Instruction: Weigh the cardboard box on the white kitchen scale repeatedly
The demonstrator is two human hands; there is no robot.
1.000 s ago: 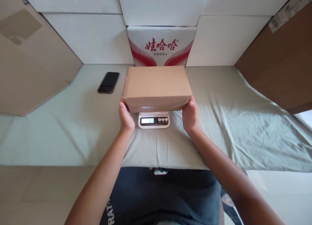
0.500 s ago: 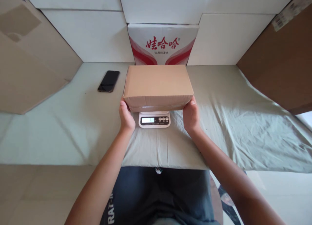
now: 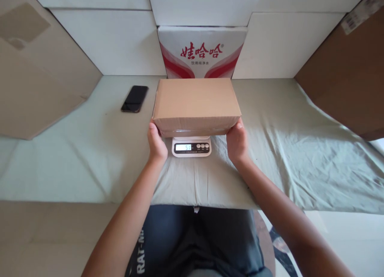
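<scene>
Head view — left hand (image 3: 157, 143) and right hand (image 3: 237, 141) clasp the cardboard box (image 3: 195, 103) on the scale (image 3: 191, 147).

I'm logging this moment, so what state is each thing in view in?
Cardboard box: closed, flat on the scale, held at both near corners.
Kitchen scale: switched on, display lit.
Phone: screen dark, flat on the cloth.
Left hand: grip on the box's left corner.
Right hand: grip on the box's right corner.
</scene>
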